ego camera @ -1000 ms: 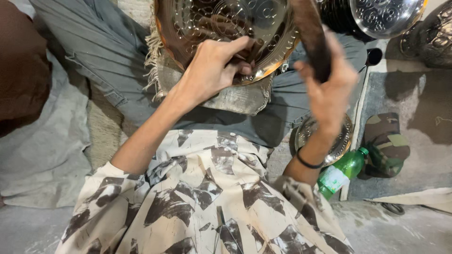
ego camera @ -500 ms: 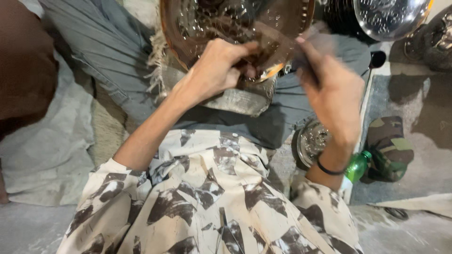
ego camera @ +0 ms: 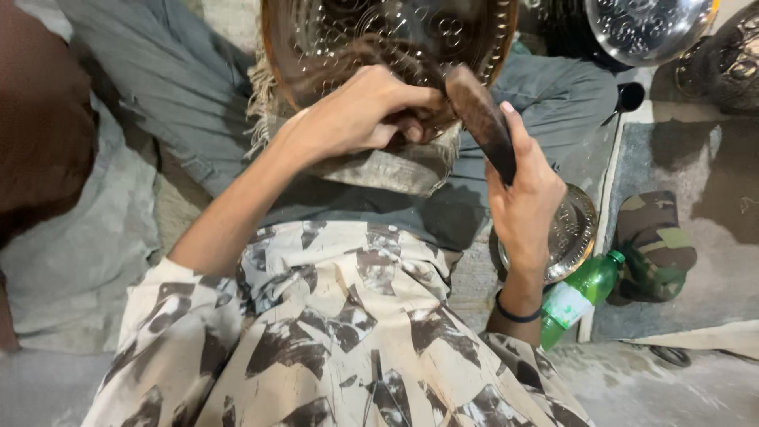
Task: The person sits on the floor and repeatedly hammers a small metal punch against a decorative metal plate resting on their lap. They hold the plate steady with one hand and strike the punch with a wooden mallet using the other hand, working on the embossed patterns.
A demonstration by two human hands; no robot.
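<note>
Since half a second ago, the right hand has drawn its dark wooden mallet back from the embossed brass tray, fist closed round the handle. Left hand pinches something small against the tray's lower face, likely a punch, though it is hidden. Chasing seems mid-stroke; the next blow needs aim on that tool. Propped on a frayed cloth pad across the lap, the tray shows raised circles.

- We see our right hand hemmed in by a small metal plate and a green bottle just beside the wrist.
- Open grey cloth lies left of our left hand.
- The big engraved tray blocks ahead.
</note>
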